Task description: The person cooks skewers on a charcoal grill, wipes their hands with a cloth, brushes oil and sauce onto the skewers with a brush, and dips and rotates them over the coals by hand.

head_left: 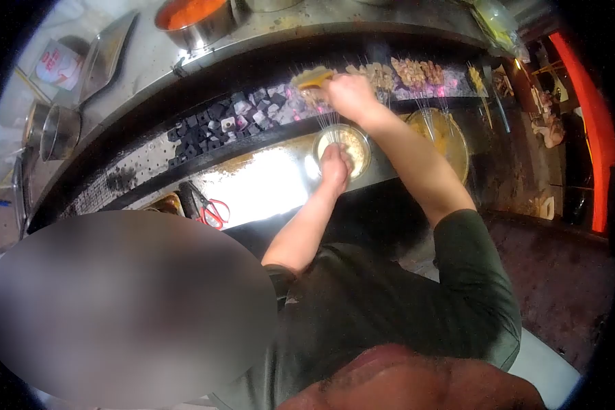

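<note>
Gripping bare ends of skewers (327, 121), left hand's (335, 167) fingers bunched over bowl (368, 150); skewers run forward, away from it, meat (313, 100) above coals (253, 113). Right hand (350, 96), nearer meat, fingers closed around yellow tool (316, 79).

A metal counter (362, 15) curves across the top, bearing a steel pot (203, 37) of orange-red contents at eleven o'clock and a rectangular metal tray (109, 60) at ten. Below it runs a long grill (140, 164) with a perforated bed: charcoal (236, 119) lies at eleven o'clock, meat skewers (417, 72) at one. The bright front ledge (266, 181) carries red-handled scissors (214, 214) at nine, a round bowl (367, 153) at one and a round metal tray (456, 140) at two.
</note>
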A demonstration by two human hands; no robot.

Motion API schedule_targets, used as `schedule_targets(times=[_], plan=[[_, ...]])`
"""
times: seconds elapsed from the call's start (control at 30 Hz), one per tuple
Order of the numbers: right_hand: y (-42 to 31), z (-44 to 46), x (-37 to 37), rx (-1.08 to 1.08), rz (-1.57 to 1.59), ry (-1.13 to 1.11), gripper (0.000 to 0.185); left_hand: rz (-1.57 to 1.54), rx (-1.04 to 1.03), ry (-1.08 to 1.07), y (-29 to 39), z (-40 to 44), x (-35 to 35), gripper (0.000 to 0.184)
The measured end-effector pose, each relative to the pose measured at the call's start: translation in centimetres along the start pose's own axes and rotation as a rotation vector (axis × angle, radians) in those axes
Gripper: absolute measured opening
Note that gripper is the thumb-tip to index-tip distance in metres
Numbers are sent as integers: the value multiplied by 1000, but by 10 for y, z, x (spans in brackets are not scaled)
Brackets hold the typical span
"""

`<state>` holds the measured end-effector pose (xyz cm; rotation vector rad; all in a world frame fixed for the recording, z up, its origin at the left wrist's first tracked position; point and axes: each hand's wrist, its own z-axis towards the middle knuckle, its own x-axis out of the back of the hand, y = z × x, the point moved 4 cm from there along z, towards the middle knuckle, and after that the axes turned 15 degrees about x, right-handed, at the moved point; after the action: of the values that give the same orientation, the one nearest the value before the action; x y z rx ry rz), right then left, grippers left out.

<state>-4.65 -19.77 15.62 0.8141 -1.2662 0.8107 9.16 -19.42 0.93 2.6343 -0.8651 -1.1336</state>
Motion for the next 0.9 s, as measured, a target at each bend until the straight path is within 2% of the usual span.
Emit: schedule_targets(times=[0.17, 0.23, 0.27, 0.3, 0.37, 0.47, 0.57, 0.63, 0.67, 0.7, 0.73, 0.77, 0.8, 0.83, 0.9], plan=[[-26, -51, 2, 89, -49, 76, 17, -2, 17, 17, 3, -7, -1, 20], [-27, -75, 12, 123, -93, 360, 12, 15, -15, 37, 0, 0, 3, 19], [-26, -87, 10, 86, -78, 407, 10, 73, 42, -11, 3, -3, 2, 19], [-26, -95, 3, 57, -103, 313, 10, 73, 46, -46, 0, 2, 6, 19], [-27, -105, 14, -6, -48, 268, 11, 17, 12, -135, -3, 5, 5, 20], [-16, -117, 49, -131, 78, 332, 14, 76, -10, -71, -7, 14, 16, 22], [-1, -138, 55, -247, 266, 537, 18, 101, -25, -59, -2, 22, 18, 24], [-1, -148, 70, -327, 343, 527, 21, 103, -24, -36, -1, 17, 15, 26], [0, -150, 71, -352, 355, 515, 21, 206, -28, -56, 0, 15, 13, 29], [-1, -153, 68, -367, 379, 495, 21, 299, -33, -61, 1, 8, 9, 31], [-2, -161, 63, -382, 481, 592, 21, 370, -53, -40, 3, 3, 12, 34], [1, -164, 51, -370, 618, 679, 21, 274, 3, 62, -4, 15, 22, 41], [2, -165, 37, -377, 727, 723, 21, 387, 17, 135, 3, -1, 17, 44], [-3, -160, 30, -450, 840, 649, 19, 310, -61, 93, 6, -2, 25, 41], [-28, -140, 35, -349, 837, 731, 21, 558, -137, 56, 20, -20, 48, 35]])
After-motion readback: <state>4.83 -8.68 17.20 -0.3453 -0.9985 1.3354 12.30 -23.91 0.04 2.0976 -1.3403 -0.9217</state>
